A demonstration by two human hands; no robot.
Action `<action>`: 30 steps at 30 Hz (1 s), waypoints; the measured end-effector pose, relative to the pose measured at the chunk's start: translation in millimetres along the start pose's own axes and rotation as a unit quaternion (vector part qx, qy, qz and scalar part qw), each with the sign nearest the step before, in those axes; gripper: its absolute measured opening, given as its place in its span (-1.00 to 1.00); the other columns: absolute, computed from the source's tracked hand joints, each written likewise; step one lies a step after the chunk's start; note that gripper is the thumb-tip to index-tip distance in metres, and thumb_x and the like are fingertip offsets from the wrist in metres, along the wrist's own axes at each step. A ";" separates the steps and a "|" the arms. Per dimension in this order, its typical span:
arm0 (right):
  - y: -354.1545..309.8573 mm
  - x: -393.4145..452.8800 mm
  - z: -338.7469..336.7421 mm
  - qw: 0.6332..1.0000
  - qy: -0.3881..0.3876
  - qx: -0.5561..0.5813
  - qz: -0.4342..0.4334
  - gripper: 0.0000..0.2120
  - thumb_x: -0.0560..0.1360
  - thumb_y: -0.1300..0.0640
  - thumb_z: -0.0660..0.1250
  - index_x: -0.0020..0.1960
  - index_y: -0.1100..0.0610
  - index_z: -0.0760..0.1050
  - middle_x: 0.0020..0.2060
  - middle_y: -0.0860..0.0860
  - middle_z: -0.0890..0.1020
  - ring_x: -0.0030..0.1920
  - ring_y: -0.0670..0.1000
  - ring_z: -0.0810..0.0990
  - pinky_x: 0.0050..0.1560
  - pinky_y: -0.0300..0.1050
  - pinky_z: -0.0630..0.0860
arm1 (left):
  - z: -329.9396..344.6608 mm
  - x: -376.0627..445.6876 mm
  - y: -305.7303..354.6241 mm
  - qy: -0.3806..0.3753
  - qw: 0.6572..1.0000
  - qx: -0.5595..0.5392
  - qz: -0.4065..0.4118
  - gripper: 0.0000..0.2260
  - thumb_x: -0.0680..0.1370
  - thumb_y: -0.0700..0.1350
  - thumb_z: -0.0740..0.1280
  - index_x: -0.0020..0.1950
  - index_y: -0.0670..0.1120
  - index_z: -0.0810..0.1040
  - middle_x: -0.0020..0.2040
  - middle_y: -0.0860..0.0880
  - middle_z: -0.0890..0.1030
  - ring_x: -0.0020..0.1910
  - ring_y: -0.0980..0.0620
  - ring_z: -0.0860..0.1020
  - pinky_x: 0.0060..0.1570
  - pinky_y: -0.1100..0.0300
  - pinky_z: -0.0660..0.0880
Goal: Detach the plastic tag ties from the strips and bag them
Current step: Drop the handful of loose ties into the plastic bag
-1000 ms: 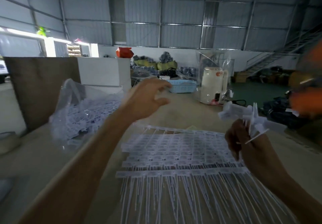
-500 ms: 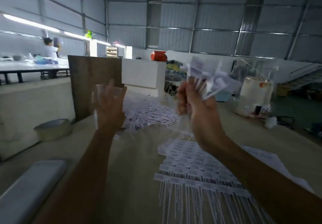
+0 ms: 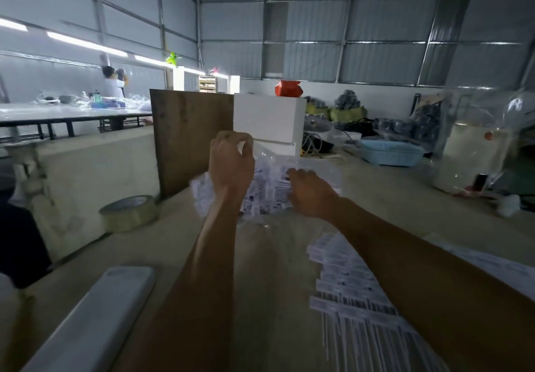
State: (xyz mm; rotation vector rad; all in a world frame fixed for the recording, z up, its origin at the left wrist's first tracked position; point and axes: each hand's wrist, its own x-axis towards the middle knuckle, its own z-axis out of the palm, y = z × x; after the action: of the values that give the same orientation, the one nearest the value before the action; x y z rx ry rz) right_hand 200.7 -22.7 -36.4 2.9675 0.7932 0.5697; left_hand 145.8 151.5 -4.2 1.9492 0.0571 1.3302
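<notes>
A clear plastic bag (image 3: 267, 195) full of loose white tag ties lies on the table, in front of a brown board. My left hand (image 3: 231, 166) is raised over it, its fingers curled round the bag's upper edge and holding it up. My right hand (image 3: 311, 195) reaches palm down into the bag's mouth. Its fingertips are hidden among the ties, so whether it still grips any is unclear. A stack of white tag strips (image 3: 347, 287), long tails pointing toward me, lies under my right forearm.
A roll of tape (image 3: 128, 212) sits at the table's left edge. A flat white bar (image 3: 95, 316) lies near left. The brown board (image 3: 191, 140) and a white box (image 3: 269, 120) stand behind the bag. A blue basket (image 3: 390, 153) and a wrapped white jug (image 3: 474, 154) stand far right.
My right hand has come down from chest height, where it held a bunch of ties, into the bag. My left hand has closed on the bag's edge. The view has swung left.
</notes>
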 end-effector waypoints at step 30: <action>170.5 -292.3 -62.6 0.970 0.042 0.193 0.140 -0.82 0.58 0.18 0.34 0.16 0.06 0.59 0.12 -0.03 0.61 0.12 -0.04 0.58 0.17 -0.10 0.49 | 15.3 -46.4 174.5 -0.402 0.868 -0.222 0.191 -0.83 0.55 -0.33 0.36 0.06 -0.11 0.66 -0.14 0.00 0.68 -0.26 0.26 0.60 -0.20 0.40 0.50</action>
State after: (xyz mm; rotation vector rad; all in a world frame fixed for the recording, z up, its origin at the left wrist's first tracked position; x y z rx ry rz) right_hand 25.2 -317.8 -59.3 3.4699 0.5434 0.6174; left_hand 73.7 -0.8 62.6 1.9935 -0.9947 0.5609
